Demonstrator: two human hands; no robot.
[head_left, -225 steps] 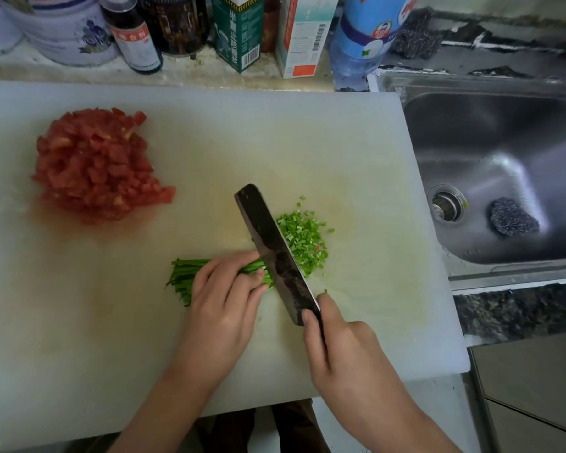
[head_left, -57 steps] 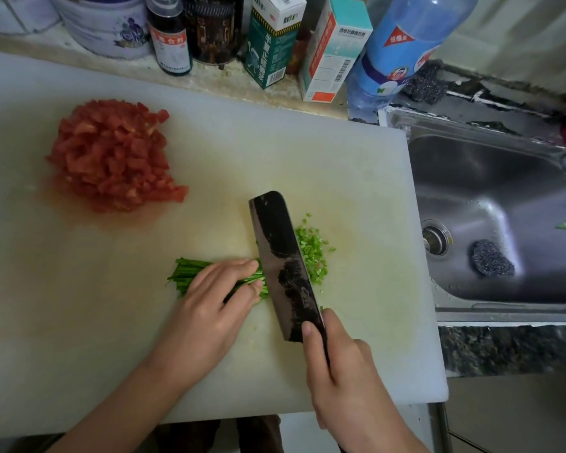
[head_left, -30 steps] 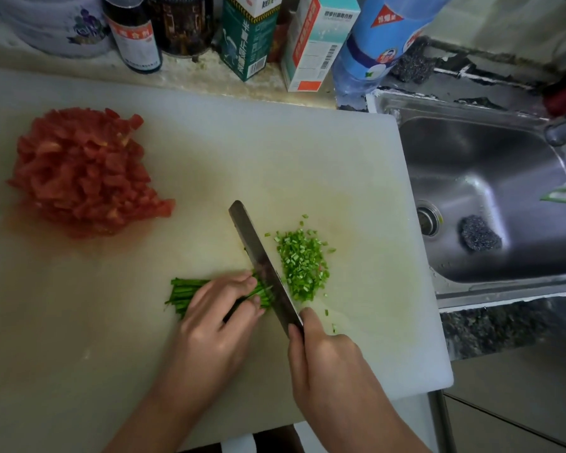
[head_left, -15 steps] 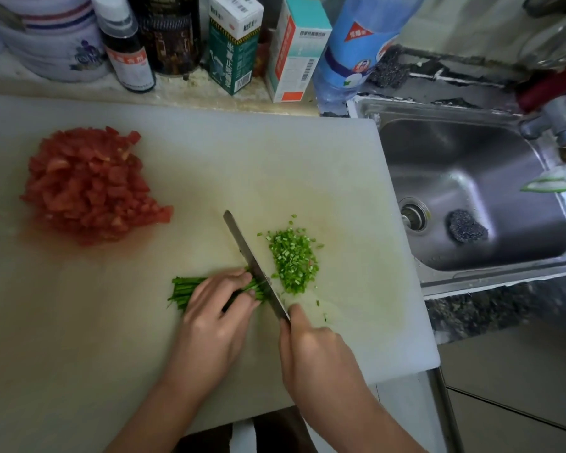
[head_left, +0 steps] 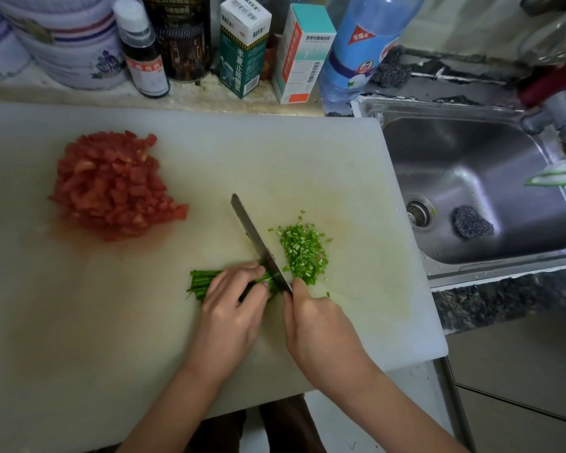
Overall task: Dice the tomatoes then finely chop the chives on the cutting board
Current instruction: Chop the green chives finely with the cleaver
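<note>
The chive bundle (head_left: 203, 284) lies front-middle on the white cutting board (head_left: 307, 152), its cut end under the knife (head_left: 255, 238). Two seconds ago the blade leaned over, showing its dark flank; now it stands edge-up, down on the stalks. The left hand (head_left: 232, 308) pins the bundle as before, fingers curled together over it. The right hand (head_left: 317, 325) is clenched on what seems to be the handle, hidden beneath it. Chopped chives (head_left: 303, 253) heap just right of the blade; diced tomatoes (head_left: 111, 184) sit well apart, far left.
</note>
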